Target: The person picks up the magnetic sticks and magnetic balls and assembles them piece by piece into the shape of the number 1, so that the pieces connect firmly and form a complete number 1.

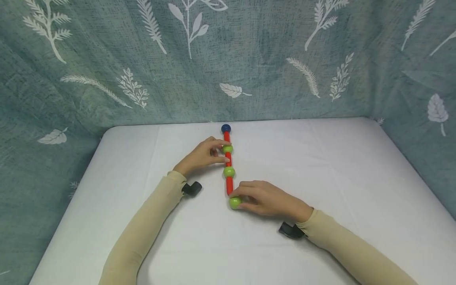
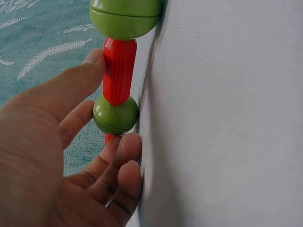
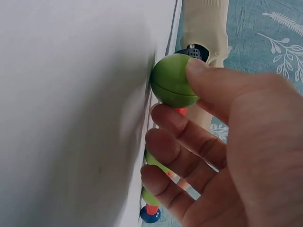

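A straight chain of red rods and balls lies on the white table. It runs from a blue ball [image 1: 226,128] at the far end to a green ball [image 1: 234,203] nearest me. My left hand [image 1: 201,156] grips the chain's far part, its thumb on the middle red rod [image 2: 118,71] and its fingers around the far green ball [image 2: 116,115]. Between the hands sits another green ball [image 1: 229,172], with the near red rod [image 1: 229,185] below it. My right hand [image 1: 267,200] pinches the nearest green ball [image 3: 171,80] between thumb and fingers, by the rod's end; whether they are joined is hidden.
White cloth covers the table [image 1: 338,166], which ends just beyond the blue ball. A green leaf-patterned curtain [image 1: 249,59] hangs behind it and at both sides. Small black devices [image 1: 192,189] are worn at both wrists, over beige sleeves [image 1: 142,233].
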The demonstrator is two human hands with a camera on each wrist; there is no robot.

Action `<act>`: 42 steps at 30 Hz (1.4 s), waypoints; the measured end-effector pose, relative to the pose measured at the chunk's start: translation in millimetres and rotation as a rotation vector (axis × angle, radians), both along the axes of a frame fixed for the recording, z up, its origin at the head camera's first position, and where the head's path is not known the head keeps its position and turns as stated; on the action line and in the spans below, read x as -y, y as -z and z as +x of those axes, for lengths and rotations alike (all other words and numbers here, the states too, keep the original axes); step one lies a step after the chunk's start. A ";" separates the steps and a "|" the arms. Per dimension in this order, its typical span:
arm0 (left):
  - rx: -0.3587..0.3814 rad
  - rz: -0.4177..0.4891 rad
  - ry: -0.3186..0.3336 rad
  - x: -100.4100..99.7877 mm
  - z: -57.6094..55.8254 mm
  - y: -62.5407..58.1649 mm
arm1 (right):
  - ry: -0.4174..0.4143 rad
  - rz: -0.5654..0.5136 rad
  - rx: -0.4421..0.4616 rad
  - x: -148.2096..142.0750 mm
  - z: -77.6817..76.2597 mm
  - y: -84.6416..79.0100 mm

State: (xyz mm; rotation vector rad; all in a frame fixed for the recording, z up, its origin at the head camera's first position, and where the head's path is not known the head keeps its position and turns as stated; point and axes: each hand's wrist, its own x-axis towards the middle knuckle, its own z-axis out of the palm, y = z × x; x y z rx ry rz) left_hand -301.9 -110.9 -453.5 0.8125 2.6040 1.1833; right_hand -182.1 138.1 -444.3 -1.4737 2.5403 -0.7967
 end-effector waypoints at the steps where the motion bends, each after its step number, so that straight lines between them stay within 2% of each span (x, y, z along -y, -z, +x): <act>1: -0.001 0.000 0.000 0.1 0.2 -0.1 | 0.002 0.002 -0.001 1.1 0.0 0.2; 25: -0.002 0.004 0.006 0.0 -0.2 0.9 | 0.034 0.034 -0.040 13.4 -0.7 1.5; 31: 0.002 0.005 0.003 0.6 -0.2 0.2 | 0.027 0.039 -0.056 15.2 -1.7 0.7; 38: -0.005 0.031 0.011 1.1 0.4 -1.5 | -0.010 0.011 -0.015 14.3 -2.9 1.1; 42: -0.016 0.023 0.007 1.1 0.1 0.8 | -0.018 -0.009 -0.023 13.7 -3.1 3.6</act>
